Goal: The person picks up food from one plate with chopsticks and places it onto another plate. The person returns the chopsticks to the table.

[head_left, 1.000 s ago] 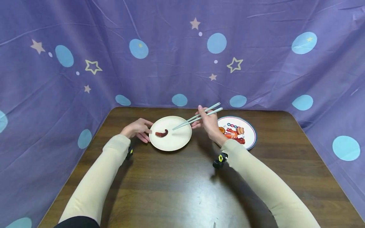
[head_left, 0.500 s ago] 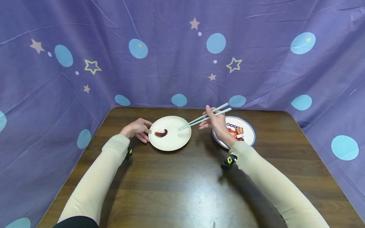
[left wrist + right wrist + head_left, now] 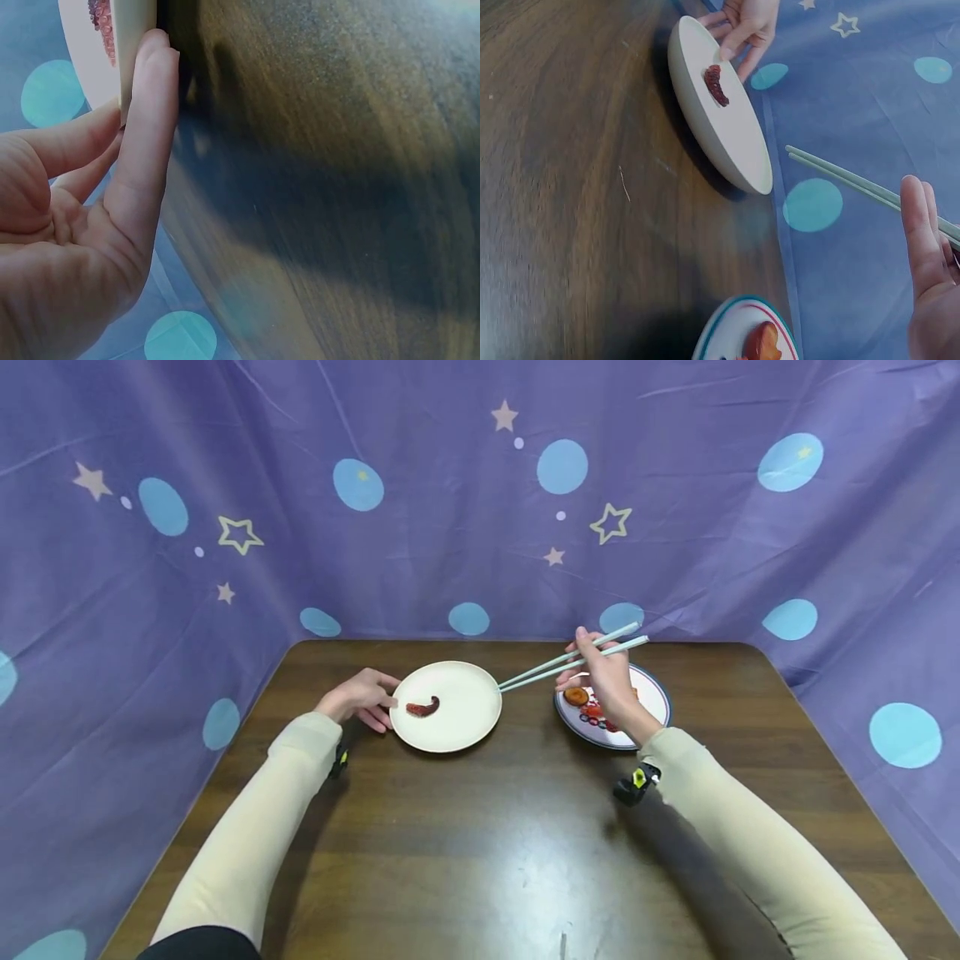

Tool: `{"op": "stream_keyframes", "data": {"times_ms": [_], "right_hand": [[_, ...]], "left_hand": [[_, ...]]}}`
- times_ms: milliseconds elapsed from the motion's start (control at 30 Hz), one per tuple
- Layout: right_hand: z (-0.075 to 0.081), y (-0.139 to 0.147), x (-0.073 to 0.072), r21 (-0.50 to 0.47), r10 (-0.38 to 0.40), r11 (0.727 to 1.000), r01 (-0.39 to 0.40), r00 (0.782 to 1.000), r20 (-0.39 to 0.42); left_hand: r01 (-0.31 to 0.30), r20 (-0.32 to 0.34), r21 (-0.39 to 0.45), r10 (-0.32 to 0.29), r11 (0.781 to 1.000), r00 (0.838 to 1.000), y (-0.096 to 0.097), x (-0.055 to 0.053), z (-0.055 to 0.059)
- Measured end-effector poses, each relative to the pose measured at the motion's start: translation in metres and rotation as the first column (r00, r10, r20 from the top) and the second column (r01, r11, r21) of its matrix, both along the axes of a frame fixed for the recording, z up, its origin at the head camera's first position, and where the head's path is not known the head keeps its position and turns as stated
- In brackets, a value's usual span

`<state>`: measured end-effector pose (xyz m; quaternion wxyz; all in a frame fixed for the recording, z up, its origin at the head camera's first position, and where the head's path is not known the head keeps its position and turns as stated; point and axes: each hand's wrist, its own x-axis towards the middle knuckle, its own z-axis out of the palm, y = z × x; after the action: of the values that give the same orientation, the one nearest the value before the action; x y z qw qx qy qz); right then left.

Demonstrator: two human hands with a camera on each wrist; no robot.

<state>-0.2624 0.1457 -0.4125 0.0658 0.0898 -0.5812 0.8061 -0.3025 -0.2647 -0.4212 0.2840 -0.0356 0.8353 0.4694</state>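
Note:
My left hand pinches the left rim of a cream plate, thumb on top and fingers under the edge in the left wrist view. On that plate lies a dark red, curled octopus tentacle, its bumpy side also showing in the right wrist view. My right hand holds a pair of pale green chopsticks. Their tips are close together by the cream plate's right rim in the head view, with nothing between them. The right hand hangs over a white plate with a blue rim, covering part of it.
A round brown food piece and red food pieces sit on the blue-rimmed plate. Both plates stand toward the back of a brown wooden table. A purple curtain with stars and blue spots surrounds its back and sides.
My right hand has moved right with the chopsticks, their tips passing from over the cream plate to its right rim. The left hand, cream plate and tentacle stay in place.

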Motion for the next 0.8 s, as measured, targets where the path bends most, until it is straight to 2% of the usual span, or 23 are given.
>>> {"op": "stream_keyframes", "data": {"times_ms": [333, 800], "right_hand": [[0.003, 0.035, 0.008, -0.041, -0.03, 0.999, 0.029, 0.999, -0.016], [0.003, 0.069, 0.016, -0.082, -0.062, 0.995, 0.059, 0.997, -0.037]], "left_hand": [[-0.019, -0.024, 0.015, 0.019, 1.0, 1.0, -0.002, 0.004, -0.005], [-0.025, -0.048, 0.046, 0.027, 0.999, 0.998, -0.002, 0.008, -0.007]]}}
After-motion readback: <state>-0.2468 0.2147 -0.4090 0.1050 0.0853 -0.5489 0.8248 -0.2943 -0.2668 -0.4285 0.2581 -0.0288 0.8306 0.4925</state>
